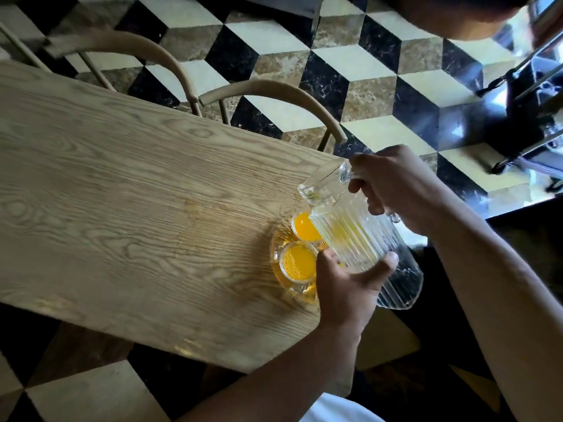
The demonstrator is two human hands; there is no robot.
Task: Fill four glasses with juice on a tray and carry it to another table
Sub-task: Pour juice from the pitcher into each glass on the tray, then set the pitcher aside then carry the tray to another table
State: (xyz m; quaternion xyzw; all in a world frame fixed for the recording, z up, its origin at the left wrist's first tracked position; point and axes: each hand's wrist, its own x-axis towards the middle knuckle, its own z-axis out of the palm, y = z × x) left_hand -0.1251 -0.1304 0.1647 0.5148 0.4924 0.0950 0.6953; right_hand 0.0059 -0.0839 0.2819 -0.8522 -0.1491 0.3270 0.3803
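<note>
Spanning most of the view, the wooden bench point(122, 184) carries the glass tray point(278, 269) at its near corner. Tilted above it, the ribbed pitcher point(362, 239) looks almost drained, so the right hand point(399, 190) grips its handle while the left hand point(344, 284) cups its side, likely steadying. Two filled glasses point(298, 263) show; any others are hidden.

— Where's the right hand point(396, 185)?
— Highest in the grip, fingers curled tight, forearm running back down to the right.
— And the left hand point(347, 281)?
— Lower, cupping from below, thumb spread wide.
</note>
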